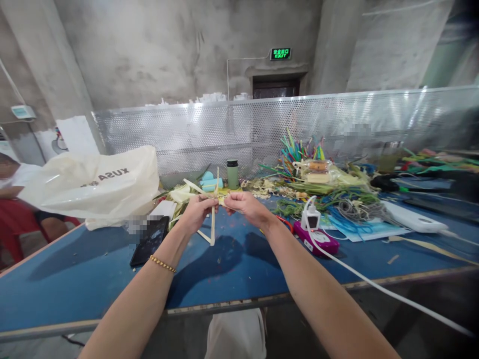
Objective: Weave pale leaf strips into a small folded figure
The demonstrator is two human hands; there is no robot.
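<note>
Pale flat strips (212, 227) cross one another between my two hands, held above the blue table. My left hand (197, 212) pinches them near their crossing, and a gold bead bracelet circles that wrist. Close beside it on the right, my right hand (249, 207) has its fingers pressed together on the strips too. Some strip ends stick up and to the left, others hang below my left hand. The fingertips hide part of the crossing. Behind the hands stand a green bottle (232, 175) with a black lid and a light blue item (209, 183).
A black tablet (150, 240) and a large white plastic bag (101, 182) lie at left. At right are a purple power socket (316, 239) with a white cable, coiled cords (355, 207) and a white device (413, 218). A seated person (22, 174) is far left.
</note>
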